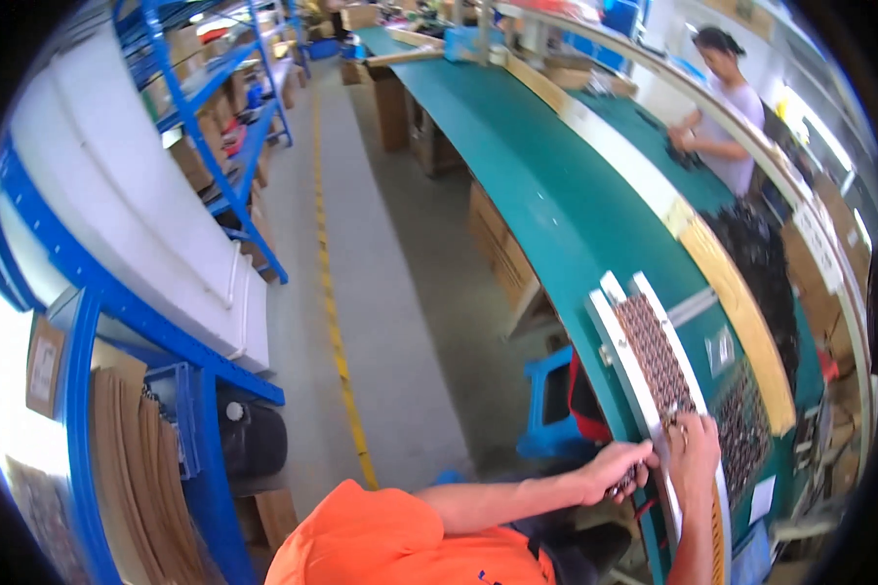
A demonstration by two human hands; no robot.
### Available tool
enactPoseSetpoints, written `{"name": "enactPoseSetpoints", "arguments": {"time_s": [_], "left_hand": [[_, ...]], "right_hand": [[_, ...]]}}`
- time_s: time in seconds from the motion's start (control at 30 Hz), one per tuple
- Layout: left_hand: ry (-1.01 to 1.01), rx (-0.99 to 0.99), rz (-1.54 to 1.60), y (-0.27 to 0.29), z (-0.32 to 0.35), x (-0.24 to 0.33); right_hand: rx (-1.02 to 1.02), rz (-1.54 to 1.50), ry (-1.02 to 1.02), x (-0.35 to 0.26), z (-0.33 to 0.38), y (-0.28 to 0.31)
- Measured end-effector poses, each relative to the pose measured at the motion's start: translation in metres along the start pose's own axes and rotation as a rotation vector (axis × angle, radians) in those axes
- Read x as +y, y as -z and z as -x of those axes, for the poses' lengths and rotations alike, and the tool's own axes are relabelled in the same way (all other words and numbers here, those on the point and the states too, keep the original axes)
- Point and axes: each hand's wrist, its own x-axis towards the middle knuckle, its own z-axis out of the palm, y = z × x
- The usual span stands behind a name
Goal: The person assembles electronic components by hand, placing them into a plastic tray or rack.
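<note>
A long fixture with white side rails (622, 366) lies along the bench edge. Rows of small brown-and-silver parts (654, 346) fill its channel. My left hand (619, 472) is beside the fixture's left rail, curled around several small dark parts like those in the channel. My right hand (691, 450) bends over the near end of the filled rows, its fingers pinched together at the channel; what they pinch is too small to make out. To the right of that hand, a loose heap of similar small parts (741, 434) is spread on the green bench (517, 146).
A clear plastic bag (720, 351) lies right of the fixture, near a wooden bar (737, 302). Across the divider a person (732, 122) handles something dark. Under the bench's left edge stands a blue stool (548, 405). Blue shelving (219, 136) lines the left.
</note>
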Motion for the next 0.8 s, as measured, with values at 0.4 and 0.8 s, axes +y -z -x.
{"name": "enactPoseSetpoints", "arguments": {"time_s": [0.4,0.8], "left_hand": [[-0.116,-0.252,-0.171,-0.012,0.004,0.004],[0.071,0.053,-0.065,-0.016,0.012,0.018]], "right_hand": [[-0.294,-0.304,0.144,-0.021,0.039,0.034],[-0.051,-0.266,-0.050,-0.008,0.045,0.029]]}}
